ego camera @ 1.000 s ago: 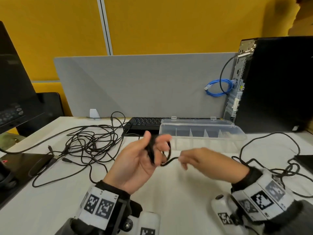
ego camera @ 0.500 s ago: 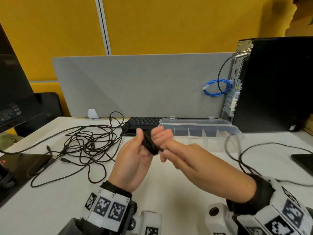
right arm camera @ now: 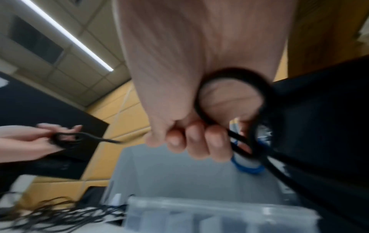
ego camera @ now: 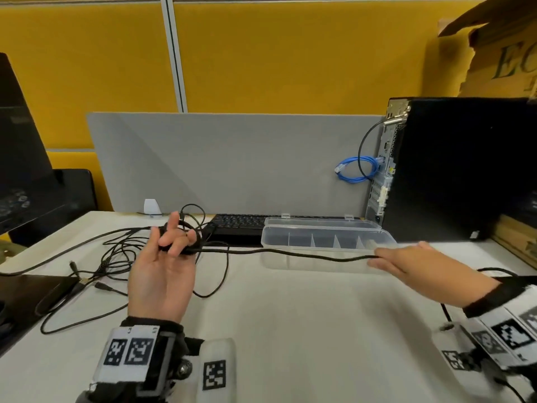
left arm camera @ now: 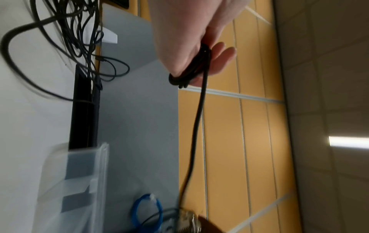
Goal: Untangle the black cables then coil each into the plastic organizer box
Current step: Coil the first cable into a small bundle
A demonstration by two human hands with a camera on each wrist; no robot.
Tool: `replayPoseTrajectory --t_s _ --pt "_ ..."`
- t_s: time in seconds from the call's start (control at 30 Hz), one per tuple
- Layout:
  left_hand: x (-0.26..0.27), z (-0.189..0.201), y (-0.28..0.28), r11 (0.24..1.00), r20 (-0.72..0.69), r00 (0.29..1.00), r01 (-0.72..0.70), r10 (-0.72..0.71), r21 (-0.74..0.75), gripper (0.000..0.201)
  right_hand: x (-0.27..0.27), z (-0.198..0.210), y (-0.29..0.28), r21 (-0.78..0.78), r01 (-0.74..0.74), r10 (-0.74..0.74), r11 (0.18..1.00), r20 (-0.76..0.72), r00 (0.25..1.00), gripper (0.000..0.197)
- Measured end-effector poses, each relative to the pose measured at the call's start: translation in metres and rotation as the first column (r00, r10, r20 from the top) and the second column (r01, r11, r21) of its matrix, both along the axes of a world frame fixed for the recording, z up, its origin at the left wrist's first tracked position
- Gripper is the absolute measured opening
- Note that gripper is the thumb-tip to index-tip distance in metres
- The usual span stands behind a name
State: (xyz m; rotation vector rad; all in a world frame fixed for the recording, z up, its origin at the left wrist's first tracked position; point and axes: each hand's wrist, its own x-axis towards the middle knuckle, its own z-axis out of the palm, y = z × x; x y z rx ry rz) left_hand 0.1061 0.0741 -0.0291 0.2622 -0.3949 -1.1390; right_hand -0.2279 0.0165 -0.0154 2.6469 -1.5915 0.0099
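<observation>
I see the left hand (ego camera: 162,274) pinching a small coil (left arm camera: 189,74) of black cable (ego camera: 290,254). Right hand (ego camera: 412,263) fingers curl tight around the cable, stretched above the organizer box (ego camera: 325,242).

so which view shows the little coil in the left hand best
The left wrist view: the coil sits sharp and close, several loops stacked around the left hand's fingers. The head view shows it small and half hidden by fingers; the right wrist view shows a distant blur.
</observation>
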Motion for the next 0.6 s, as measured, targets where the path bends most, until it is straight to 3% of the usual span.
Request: replayPoseTrajectory --t_s 0.1,0.2,0.27,0.3,0.37,0.43,0.47,0.53,0.6 --pt "0.002 0.002 0.002 0.999 -0.002 0.999 -0.032 0.032 -0.012 0.036 -0.019 0.012 -0.016 -0.300 0.166 -0.173 0.939 0.004 0.985 0.024" --pt "0.001 0.002 0.002 0.999 0.004 0.999 -0.046 0.047 -0.023 0.032 -0.030 0.029 -0.028 -0.639 0.308 -0.243 0.705 0.192 0.951 0.025" --pt "0.001 0.002 0.001 0.998 0.006 0.998 -0.057 0.057 -0.029 0.031 -0.035 0.033 -0.027 -0.697 0.345 -0.274 0.629 0.216 0.937 0.035" --pt "0.001 0.002 0.001 0.998 0.008 0.998 -0.060 0.060 -0.023 0.032 -0.037 0.033 -0.025 -0.669 0.360 -0.303 0.651 0.206 0.931 0.043" --pt "0.002 0.001 0.000 0.998 0.001 0.998 -0.060 0.060 -0.015 0.034 -0.035 0.021 -0.019 -0.465 0.420 -0.452 0.779 0.047 0.891 0.070" --pt "0.001 -0.001 -0.001 0.998 -0.017 0.998 -0.054 0.053 -0.021 0.033 -0.027 0.015 -0.007 -0.299 0.494 -0.545 0.816 -0.116 0.830 0.091" --pt "-0.001 -0.001 -0.002 0.999 -0.012 0.999 -0.047 0.046 -0.017 0.034 -0.018 0.013 0.000 -0.233 0.450 -0.487 0.862 -0.134 0.863 0.091" --pt "-0.010 0.000 -0.002 1.000 0.054 0.998 -0.020 0.020 0.014 0.040 0.016 0.016 0.019 -0.015 0.203 -0.201 0.979 0.068 0.977 0.083" --pt "-0.025 0.001 -0.001 0.998 0.148 0.989 0.015 -0.023 0.054 0.042 0.065 0.015 0.046 0.091 -0.088 0.062 0.992 0.259 0.964 0.073"
